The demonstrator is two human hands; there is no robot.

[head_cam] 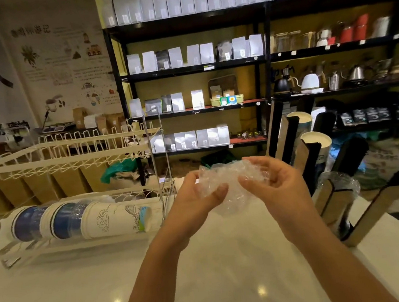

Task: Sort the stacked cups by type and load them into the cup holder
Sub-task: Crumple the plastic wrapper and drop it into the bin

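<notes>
Both my hands are raised over the white counter (205,272) and hold a crumpled clear plastic wrapper (227,175) between them. My left hand (198,197) grips its left side, my right hand (269,183) its right side. To the left a white wire cup holder (72,158) stands on the counter. In its lower tier lies a sideways stack of paper cups (78,221), blue-banded ones at the left and a white one with line drawings at the right. At the right edge stand upright sleeves of cups (314,139), black, kraft and white.
A plastic-wrapped sleeve of kraft and black cups (337,196) leans at the counter's right edge. Behind the counter, dark shelving (264,54) holds white and grey bags, kettles and jars. Brown paper bags (50,184) line up behind the wire holder.
</notes>
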